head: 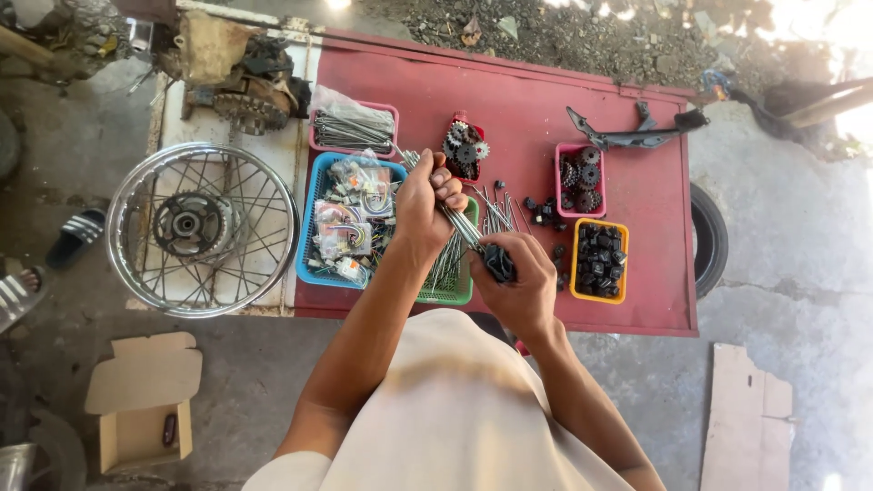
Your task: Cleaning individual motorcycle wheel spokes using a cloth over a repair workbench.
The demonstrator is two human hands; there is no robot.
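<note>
My left hand (426,202) is closed round a bundle of thin metal spokes (459,224) that runs diagonally toward my right hand (518,284). My right hand grips the lower end of the bundle, where a black strip or band (499,263) is wrapped. Both hands hover over a green basket (459,293) holding more loose spokes on the red table (527,118).
A blue tray (316,186) of small packets, a pink tray of spokes (350,130), red and pink trays of sprockets (578,177), and a yellow tray of black parts (600,261) sit on the table. A spoked wheel (202,229) lies at left; an open cardboard box (144,400) is on the floor.
</note>
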